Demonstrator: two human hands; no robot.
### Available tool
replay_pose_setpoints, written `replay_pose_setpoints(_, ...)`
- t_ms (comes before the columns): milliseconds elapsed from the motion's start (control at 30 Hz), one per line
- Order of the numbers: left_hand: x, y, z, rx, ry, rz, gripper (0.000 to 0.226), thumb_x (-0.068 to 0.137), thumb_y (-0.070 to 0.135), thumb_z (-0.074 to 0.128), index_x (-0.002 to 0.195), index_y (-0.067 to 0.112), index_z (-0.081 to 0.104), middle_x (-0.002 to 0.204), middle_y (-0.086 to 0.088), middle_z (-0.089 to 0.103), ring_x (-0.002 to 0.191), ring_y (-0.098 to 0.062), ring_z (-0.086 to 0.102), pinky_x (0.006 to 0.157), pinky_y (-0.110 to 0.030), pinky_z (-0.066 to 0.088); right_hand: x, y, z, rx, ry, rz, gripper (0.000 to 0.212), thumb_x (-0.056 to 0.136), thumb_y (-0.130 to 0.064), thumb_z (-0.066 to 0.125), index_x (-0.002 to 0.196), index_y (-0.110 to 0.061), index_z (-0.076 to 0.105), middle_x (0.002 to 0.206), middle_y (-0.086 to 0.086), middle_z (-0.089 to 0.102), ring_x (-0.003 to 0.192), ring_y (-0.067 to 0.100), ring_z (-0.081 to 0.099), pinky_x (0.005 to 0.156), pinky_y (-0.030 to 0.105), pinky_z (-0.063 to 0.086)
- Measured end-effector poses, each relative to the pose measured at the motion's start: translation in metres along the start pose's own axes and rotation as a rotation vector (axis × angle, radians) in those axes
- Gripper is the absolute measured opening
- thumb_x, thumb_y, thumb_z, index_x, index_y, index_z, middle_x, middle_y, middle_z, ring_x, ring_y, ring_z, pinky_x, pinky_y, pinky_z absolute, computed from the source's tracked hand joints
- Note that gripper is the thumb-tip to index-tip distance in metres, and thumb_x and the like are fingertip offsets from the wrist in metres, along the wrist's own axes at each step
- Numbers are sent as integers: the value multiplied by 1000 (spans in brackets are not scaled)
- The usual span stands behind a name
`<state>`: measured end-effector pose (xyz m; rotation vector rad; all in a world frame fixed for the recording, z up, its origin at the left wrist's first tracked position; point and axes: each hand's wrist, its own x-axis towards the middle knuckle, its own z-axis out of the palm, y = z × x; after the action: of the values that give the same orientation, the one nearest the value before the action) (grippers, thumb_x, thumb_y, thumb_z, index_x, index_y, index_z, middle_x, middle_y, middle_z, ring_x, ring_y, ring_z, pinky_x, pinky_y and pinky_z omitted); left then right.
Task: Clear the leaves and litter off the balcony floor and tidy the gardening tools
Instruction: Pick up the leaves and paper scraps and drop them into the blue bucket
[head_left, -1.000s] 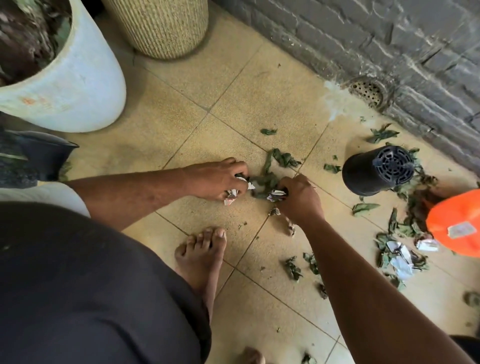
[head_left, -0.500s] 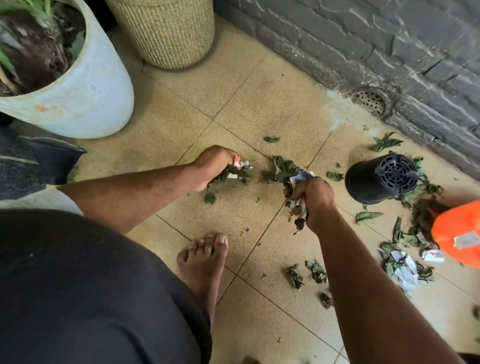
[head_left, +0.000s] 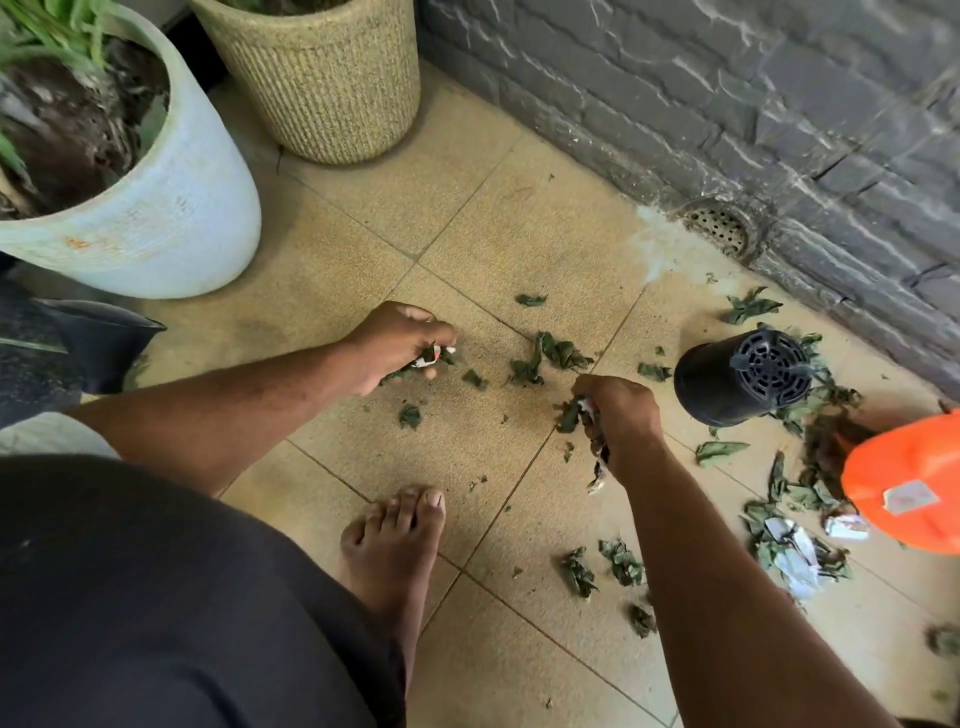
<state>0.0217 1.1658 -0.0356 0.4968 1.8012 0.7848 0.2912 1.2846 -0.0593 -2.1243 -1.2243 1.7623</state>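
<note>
fingers (head_left: 597, 415) around leaves (head_left: 569, 415) — both hands

Open floor: bare tiles (head_left: 519, 228) far of centre.
Far left: white planter (head_left: 171, 218), woven pot (head_left: 332, 88).
Right: black pot (head_left: 727, 379) lying over, orange container (head_left: 904, 483).
Far right: wall (head_left: 727, 88).

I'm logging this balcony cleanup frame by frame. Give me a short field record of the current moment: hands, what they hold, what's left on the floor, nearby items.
left hand: grips a wad of leaves and paper scraps
right hand: grips a bunch of leaves and paper litter
loose leaves: scattered on the tiled floor between the hands
litter pile: leaves with white paper, beside the orange container
black pot: lying on its side near the wall
planters: pale blue pot and woven pot, upright
</note>
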Motion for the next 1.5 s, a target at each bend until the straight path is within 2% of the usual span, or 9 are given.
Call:
replay_pose_setpoints(200, 6, -9, -3, -69, -38, 18, 12, 94, 12, 75, 86, 10, 66, 78, -14, 78, 76, -35, 77, 43, -23, 35, 20, -12, 12, -213, 150, -285, 31, 83, -23, 70, 111, -33, 62, 90, -2, 74, 75, 20, 70, 63, 40, 60)
replay_pose_setpoints(367, 11, -14, -16, -119, 17, 91, 23, 90, 7, 75, 69, 7, 64, 66, -11, 65, 63, -26, 65, 68, -41, 46, 49, -26, 28, -484, 360, -528, 21, 94, -30, 60, 104, -27, 78, 106, 4, 73, 76, 17, 71, 68, 31, 62)
replay_pose_setpoints(567, 9, -17, -25, -67, 122, 100, 22, 86, 14, 83, 86, 0, 67, 81, -16, 69, 72, -24, 62, 66, -33, 50, 50, -20, 74, -824, 349, -583, 58, 96, -75, 40, 126, -28, 56, 130, 5, 44, 116, 29, 52, 94, 49, 55)
replay_pose_setpoints(700, 7, -23, -32, -39, 9, -59, 70, 66, 28, 91, 126, 24, 54, 112, -7, 75, 83, -20, 66, 69, -36, 49, 30, 2, 107, -948, 341, -741, 78, 84, -93, 30, 126, -30, 50, 124, 4, 45, 114, 25, 45, 95, 52, 50)
replay_pose_setpoints(867, 6, -41, -35, 222, 39, -59, 24, 94, 20, 74, 116, 24, 66, 108, 2, 73, 97, -16, 70, 68, -26, 50, 5, 29, 141, -1191, 202, -915, 93, 75, -102, 30, 137, -33, 44, 128, 5, 42, 113, 28, 44, 96, 54, 44)
replay_pose_setpoints(1133, -1, -66, -45, 535, 29, 78, 10, 90, 32, 78, 93, 34, 69, 80, 12, 71, 65, -12, 66, 63, -38, 60, 15, 38, 143, -1214, 101, -1238, 31, 104, -57, 50, 118, -29, 50, 116, 3, 53, 98, 21, 58, 74, 43, 60)
replay_pose_setpoints(1300, -15, -64, -39, 871, -120, 323, 51, 80, 63, 85, 112, 37, 57, 73, 23, 57, 55, 17, 54, 47, -10, 30, 31, -1, 134, -1154, -36, -1032, 19, 110, -42, 44, 120, -26, 49, 95, -1, 62, 62, 9, 62, 47, 25, 53)
replay_pose_setpoints(1400, -12, -75, -30, 1084, -120, 444, 72, 73, 75, 81, 126, 36, 50, 74, 20, 51, 51, 5, 48, 45, -11, 25, 23, -28, 118, -475, -145, -640, 34, 111, -44, 39, 107, -17, 60, 81, 0, 66, 53, 8, 62, 44, 24, 48)
replay_pose_setpoints(1500, -3, -90, -24, 1158, -108, 557, 57, 83, 70, 76, 121, 35, 52, 92, 18, 65, 68, -2, 59, 50, -17, 31, 4, -30, 85, 159, -215, -208, 40, 110, -44, 47, 104, -9, 66, 74, 0, 61, 50, 8, 50, 44, 27, 43)
